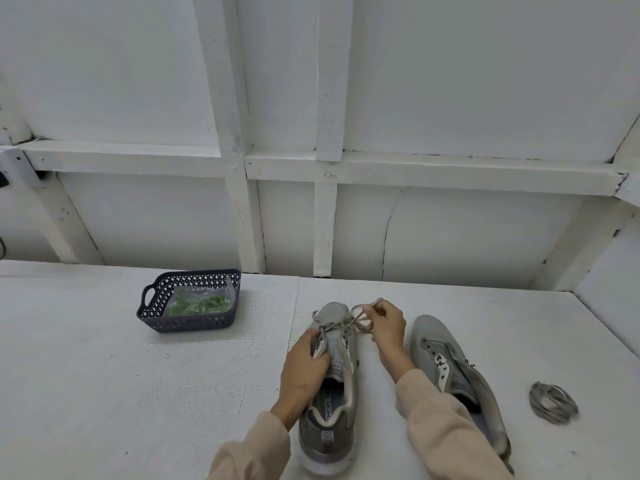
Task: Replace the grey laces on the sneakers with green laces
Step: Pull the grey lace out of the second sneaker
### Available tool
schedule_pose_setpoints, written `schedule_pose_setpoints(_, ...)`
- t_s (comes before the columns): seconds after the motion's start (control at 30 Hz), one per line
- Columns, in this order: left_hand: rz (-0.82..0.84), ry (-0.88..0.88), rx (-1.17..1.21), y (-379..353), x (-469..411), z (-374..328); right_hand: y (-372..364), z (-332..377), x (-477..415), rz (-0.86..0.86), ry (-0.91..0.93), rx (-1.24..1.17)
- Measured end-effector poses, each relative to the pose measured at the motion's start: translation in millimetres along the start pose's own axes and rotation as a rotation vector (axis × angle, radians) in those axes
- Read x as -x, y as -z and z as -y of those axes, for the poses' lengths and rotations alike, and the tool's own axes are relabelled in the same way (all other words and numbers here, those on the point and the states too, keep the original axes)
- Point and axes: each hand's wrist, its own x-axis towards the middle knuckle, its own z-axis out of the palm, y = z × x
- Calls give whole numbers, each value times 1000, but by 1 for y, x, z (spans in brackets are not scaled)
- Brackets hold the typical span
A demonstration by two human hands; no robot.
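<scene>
Two grey sneakers lie on the white table, toes pointing away from me. My left hand [304,365] grips the left sneaker [330,386] at its upper eyelets and tongue. My right hand [386,323] pinches the grey lace [360,318], which is pulled out to the right of the toe and still runs through the lowest eyelets. The right sneaker [453,372] has no lace in it. A bundle of removed grey lace [553,402] lies to its right. Green laces in a clear bag [199,304] sit in a dark basket [152,308].
The basket stands on the table to the far left of the shoes. A white panelled wall with a ledge [415,168] rises behind the table's back edge. My beige sleeves [446,427] cross the near part of the table.
</scene>
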Motion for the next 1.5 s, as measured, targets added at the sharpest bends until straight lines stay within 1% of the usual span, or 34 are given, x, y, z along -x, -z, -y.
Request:
schedule_pose_setpoints(0.03, -2, -1, -5, 0, 0, 0, -3, -1, 3, 26, -1, 0)
schedule_pose_setpoints(0.13, -11, 1, 1, 1, -1, -2, -7, 1, 12, 279, -48, 65)
schedule_pose_setpoints(0.2, -8, 1, 0, 1, -1, -2, -4, 4, 9, 324, -43, 96)
schedule_pose_setpoints(0.27, 8, 5, -9, 0, 0, -1, -3, 6, 5, 248, -7, 107)
schedule_pose_setpoints(0.3, 20, 10, -10, 0, 0, -2, -3, 6, 2, 170, -13, 59)
schedule_pose_setpoints(0.37, 33, 27, -2, 1, 2, -2, -3, 5, -3, -1, -64, -124)
schedule_pose_setpoints(0.4, 30, 34, 0, 1, 2, -1, -3, 5, -5, -46, -74, -151)
schedule_pose_setpoints(0.43, 27, 31, 1, 1, 2, -1, -1, 5, -7, -38, -75, -97)
schedule_pose_setpoints(0.47, 24, 27, 2, 1, 1, -1, 1, 5, -8, 19, -80, -25)
schedule_pose_setpoints(0.57, 13, 20, -11, 0, 0, 0, 7, 6, -3, 320, -122, 148)
schedule_pose_setpoints(0.6, 8, 22, -17, 0, -1, 0, 9, 5, -2, 381, -126, 169)
schedule_pose_setpoints(0.63, 7, 25, -22, 0, -1, 1, 10, 5, -2, 397, -126, 167)
schedule_pose_setpoints(0.67, 10, 27, -24, 0, -1, 1, 10, 4, -3, 368, -123, 132)
schedule_pose_setpoints(0.77, 14, 29, -27, 0, -2, 3, 14, 2, -9, 136, -113, -51)
schedule_pose_setpoints(0.8, 12, 31, -27, 0, -2, 4, 16, 3, -11, 92, -114, -80)
schedule_pose_setpoints(0.83, 12, 29, -29, 0, -2, 4, 16, 4, -11, 97, -123, -83)
schedule_pose_setpoints(0.9, 13, 23, -29, 0, -2, 5, 14, 4, -6, 188, -146, -19)
schedule_pose_setpoints(0.97, 10, 27, -23, -1, -3, 4, 9, 3, 1, 266, -126, 47)
schedule_pose_setpoints(1.1, 16, 41, -26, 0, -3, 4, -3, 2, 6, 280, -63, 46)
schedule_pose_setpoints(1.17, 21, 50, -24, 0, -2, 4, -2, 5, 5, 231, -45, 9)
schedule_pose_setpoints(1.27, 24, 50, -11, 0, 0, 3, 3, 11, -1, 7, -43, -159)
schedule_pose_setpoints(1.3, 22, 52, -10, 0, 0, 3, 4, 12, -2, -20, -58, -193)
schedule_pose_setpoints(1.33, 20, 53, -8, 0, 0, 3, 4, 12, -1, 3, -76, -188)
schedule_pose_setpoints(1.43, 19, 51, -5, 0, -1, 4, 0, 9, 5, 231, -140, -39)
schedule_pose_setpoints(1.47, 18, 54, -5, 0, -1, 3, -1, 7, 6, 268, -136, -23)
schedule_pose_setpoints(1.5, 17, 55, -5, 0, -1, 3, -2, 6, 6, 258, -120, -29)
